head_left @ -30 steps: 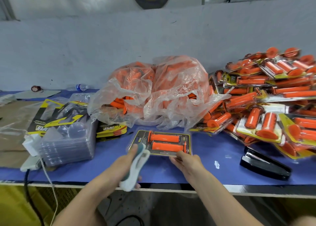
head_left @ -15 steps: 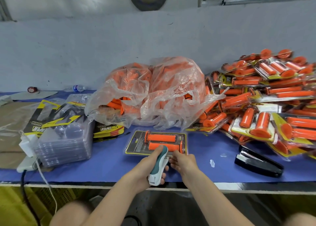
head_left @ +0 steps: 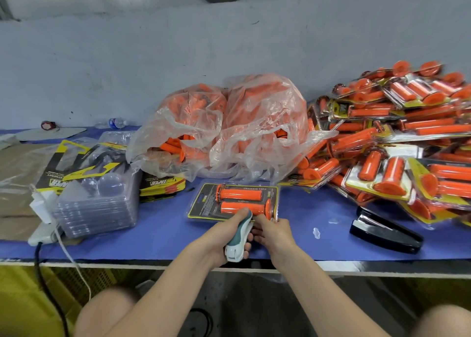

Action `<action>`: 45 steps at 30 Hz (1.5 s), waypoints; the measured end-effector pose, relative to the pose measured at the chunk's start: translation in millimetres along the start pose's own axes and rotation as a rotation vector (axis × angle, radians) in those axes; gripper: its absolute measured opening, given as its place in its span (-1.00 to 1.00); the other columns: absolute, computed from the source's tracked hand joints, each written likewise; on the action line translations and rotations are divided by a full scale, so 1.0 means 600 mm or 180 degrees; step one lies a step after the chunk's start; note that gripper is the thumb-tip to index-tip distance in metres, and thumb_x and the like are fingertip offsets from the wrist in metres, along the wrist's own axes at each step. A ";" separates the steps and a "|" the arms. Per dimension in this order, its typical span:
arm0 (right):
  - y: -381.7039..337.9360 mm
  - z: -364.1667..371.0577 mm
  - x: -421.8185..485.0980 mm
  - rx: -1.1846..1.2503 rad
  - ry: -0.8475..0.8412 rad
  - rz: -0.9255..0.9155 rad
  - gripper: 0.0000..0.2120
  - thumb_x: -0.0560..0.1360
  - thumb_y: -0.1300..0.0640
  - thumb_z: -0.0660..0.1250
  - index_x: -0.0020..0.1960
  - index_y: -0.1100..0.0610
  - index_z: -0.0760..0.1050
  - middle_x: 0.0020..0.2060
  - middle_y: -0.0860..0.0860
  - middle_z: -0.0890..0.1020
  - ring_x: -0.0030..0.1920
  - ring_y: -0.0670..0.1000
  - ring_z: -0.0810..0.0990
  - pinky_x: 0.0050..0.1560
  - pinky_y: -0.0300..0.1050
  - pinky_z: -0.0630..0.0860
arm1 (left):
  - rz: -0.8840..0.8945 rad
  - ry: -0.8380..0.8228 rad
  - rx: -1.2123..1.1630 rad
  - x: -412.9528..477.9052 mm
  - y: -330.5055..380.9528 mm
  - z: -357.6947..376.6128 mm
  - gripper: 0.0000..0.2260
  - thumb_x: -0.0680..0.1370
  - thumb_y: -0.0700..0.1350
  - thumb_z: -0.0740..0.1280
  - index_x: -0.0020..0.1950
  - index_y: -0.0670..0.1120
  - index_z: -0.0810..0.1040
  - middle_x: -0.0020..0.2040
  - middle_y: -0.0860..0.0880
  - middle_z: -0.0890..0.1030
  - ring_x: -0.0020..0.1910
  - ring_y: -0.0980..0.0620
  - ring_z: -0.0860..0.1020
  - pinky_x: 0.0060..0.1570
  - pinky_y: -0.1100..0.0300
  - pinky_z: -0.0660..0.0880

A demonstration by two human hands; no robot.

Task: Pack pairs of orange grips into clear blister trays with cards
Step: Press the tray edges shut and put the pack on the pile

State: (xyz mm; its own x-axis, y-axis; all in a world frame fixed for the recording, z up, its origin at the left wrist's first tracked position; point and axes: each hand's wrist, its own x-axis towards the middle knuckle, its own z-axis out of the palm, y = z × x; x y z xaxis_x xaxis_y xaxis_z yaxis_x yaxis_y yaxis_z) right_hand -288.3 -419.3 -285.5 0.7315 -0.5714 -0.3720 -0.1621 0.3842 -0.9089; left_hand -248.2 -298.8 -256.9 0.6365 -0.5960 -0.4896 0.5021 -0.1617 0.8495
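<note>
A blister pack [head_left: 233,201] with two orange grips over a black and yellow card lies flat on the blue table, just in front of me. My left hand [head_left: 224,237] is shut on a white and teal stapler [head_left: 239,237], whose nose sits at the pack's near edge. My right hand [head_left: 272,231] pinches that same near edge right beside the stapler. Behind the pack, clear plastic bags [head_left: 229,130] hold loose orange grips.
A stack of empty clear trays [head_left: 98,204] and printed cards [head_left: 161,184] lie at the left. A big heap of packed blisters [head_left: 402,143] fills the right. A black stapler [head_left: 386,231] lies at the right front. A white power strip [head_left: 42,231] and cables sit by the left edge.
My left hand brought the stapler from the pack's left corner to the middle of its near edge, beside my right hand. The pack has stayed in place.
</note>
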 end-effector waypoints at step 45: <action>-0.086 -0.086 0.024 -0.1586 -0.0556 0.0164 -0.87 0.58 0.31 0.17 -0.13 0.24 0.44 -0.37 0.14 0.56 -0.41 0.04 0.60 -0.33 -0.09 0.57 | 0.1136 0.1552 0.0035 -0.040 0.024 -0.252 -0.19 0.13 0.50 0.45 -0.03 -0.21 0.66 -0.26 -0.22 0.66 -0.23 -0.17 0.67 -0.16 -0.02 0.64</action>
State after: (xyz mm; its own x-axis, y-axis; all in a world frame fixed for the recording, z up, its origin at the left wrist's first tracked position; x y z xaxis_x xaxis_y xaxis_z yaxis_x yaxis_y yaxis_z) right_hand -303.3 -484.7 -253.4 0.8069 -0.4152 -0.4202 -0.4646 -0.0068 -0.8855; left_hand -167.8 -168.0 -262.7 0.9609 -0.1861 -0.2052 0.2036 -0.0278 0.9787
